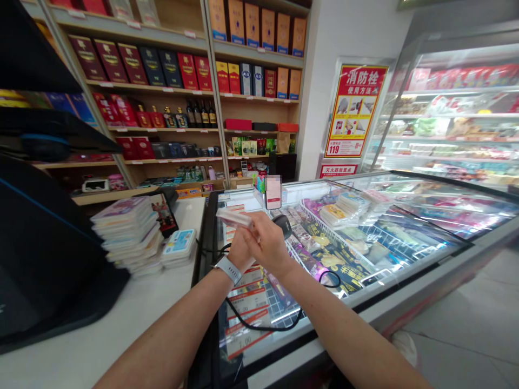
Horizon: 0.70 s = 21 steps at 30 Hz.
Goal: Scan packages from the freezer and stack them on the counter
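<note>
Both hands meet over the glass top of a chest freezer (259, 319). My left hand (242, 247), with a pale-banded watch at the wrist, is closed around the near end of a flat, clear plastic pack (233, 217). Against it, my right hand (270, 240) is closed too, fingers on the same pack; the fingertips are partly hidden. Just beyond my right hand is a black handheld scanner (283, 225), partly covered by it. A black cord (270, 328) loops over the glass below. Left of the hands, similar flat packs (130, 232) stand in a tall stack, beside a shorter blue-labelled pile (178, 246).
More flat packs (344, 208) lie on the freezer glass, right of centre. A phone (273, 199) stands upright at the freezer's far edge. Price tags (247, 313) show by the left edge. A black machine (40, 243) fills the counter's left. Shelves of boxes (158, 67) line the back.
</note>
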{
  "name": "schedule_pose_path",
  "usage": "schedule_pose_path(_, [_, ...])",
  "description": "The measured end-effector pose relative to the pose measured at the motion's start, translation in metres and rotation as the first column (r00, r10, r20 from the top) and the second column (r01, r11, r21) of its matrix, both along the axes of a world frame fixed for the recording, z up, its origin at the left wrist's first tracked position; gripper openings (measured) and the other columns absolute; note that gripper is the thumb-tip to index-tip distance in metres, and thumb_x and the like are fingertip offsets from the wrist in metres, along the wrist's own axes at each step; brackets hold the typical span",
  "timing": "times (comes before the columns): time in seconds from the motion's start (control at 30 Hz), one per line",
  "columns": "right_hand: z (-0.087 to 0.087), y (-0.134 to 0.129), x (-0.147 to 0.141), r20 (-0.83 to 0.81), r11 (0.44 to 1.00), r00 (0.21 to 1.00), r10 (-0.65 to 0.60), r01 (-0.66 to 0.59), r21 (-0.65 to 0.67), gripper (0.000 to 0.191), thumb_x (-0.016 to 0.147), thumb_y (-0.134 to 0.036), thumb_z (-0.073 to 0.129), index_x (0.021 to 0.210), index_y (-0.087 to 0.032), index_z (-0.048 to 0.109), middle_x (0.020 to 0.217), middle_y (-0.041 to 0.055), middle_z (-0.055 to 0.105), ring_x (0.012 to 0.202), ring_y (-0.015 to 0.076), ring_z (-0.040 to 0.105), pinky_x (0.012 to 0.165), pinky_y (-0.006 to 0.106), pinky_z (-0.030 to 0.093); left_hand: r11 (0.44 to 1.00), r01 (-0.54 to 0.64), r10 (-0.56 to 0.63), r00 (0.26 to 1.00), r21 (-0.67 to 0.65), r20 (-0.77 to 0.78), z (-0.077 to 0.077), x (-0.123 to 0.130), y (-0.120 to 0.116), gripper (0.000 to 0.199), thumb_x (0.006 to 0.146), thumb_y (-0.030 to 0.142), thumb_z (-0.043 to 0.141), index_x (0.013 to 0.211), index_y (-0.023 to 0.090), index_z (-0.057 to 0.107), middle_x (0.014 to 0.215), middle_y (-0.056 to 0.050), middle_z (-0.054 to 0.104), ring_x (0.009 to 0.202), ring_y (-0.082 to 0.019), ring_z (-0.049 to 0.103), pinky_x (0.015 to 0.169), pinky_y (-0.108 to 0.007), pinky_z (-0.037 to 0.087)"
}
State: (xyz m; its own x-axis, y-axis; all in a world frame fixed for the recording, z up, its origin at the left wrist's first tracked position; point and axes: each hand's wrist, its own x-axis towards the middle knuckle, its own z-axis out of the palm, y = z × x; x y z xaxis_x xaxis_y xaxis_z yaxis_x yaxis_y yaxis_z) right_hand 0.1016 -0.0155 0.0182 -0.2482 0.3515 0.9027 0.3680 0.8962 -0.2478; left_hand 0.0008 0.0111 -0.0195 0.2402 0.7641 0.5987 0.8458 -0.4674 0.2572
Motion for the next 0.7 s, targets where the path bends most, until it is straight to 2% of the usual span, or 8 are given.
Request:
schedule_pose_path(0.1, [-0.003,0.002,0.012,-0.044,0.997,0.996,-0.079,0.078,-0.027,0.028,0.1,-0.034,0.042,0.12,-0.017,0.053,0.098,0.0083,0.071,0.085,0.0177,0.07,0.075,0.027,0.055,0.999,0.046,-0.047,0.998,-0.019,-0.032,0.002,-0.01,0.004,0.024,0.089,0.013,0.041,0.088,0.018,0.065,0.091,-0.007,0.072,0.094,-0.022,0.066,0.091,-0.035,0.052])
schedule_pose_path(0.23, [-0.005,0.005,0.028,-0.075,0.983,0.981,-0.179,0.175,-0.048,0.028,0.101,-0.036,0.041,0.123,-0.02,0.048,0.098,0.0072,0.072,0.078,0.018,0.072,0.068,0.026,0.056,0.998,0.067,-0.065,0.989,0.012,-0.133,0.002,-0.007,0.003,0.019,0.086,0.02,0.054,0.1,0.019,0.067,0.102,-0.009,0.073,0.107,-0.027,0.064,0.107,-0.047,0.041])
schedule_pose_path(0.33, [-0.006,0.009,0.039,-0.113,0.979,0.973,-0.204,0.201,-0.036,0.027,0.1,-0.037,0.043,0.122,-0.021,0.048,0.103,0.008,0.071,0.082,0.0183,0.072,0.071,0.027,0.056,0.998,0.056,-0.054,0.981,0.004,-0.184,0.004,-0.005,0.001,0.027,0.083,0.021,0.06,0.11,0.02,0.064,0.106,-0.009,0.073,0.109,-0.026,0.065,0.114,-0.05,0.032])
schedule_pose_path(0.5, [-0.01,0.017,0.06,-0.208,0.957,0.934,-0.29,0.288,-0.04,0.023,0.099,-0.035,0.048,0.119,-0.024,0.052,0.105,0.0078,0.07,0.088,0.019,0.071,0.077,0.03,0.058,0.999,0.035,-0.039,0.982,-0.023,-0.187,0.006,-0.006,0.0,0.034,0.082,0.022,0.065,0.116,0.022,0.061,0.112,-0.008,0.073,0.11,-0.026,0.065,0.115,-0.051,0.029])
schedule_pose_path(0.7, [-0.014,0.023,0.084,-0.268,0.951,0.915,-0.301,0.31,-0.01,0.023,0.097,-0.026,0.049,0.118,-0.023,0.057,0.112,0.0083,0.069,0.103,0.0198,0.067,0.09,0.036,0.056,0.999,0.05,-0.052,0.982,-0.017,-0.183,0.006,-0.006,0.001,0.037,0.081,0.019,0.065,0.117,0.022,0.061,0.119,-0.008,0.071,0.113,-0.026,0.064,0.116,-0.05,0.028])
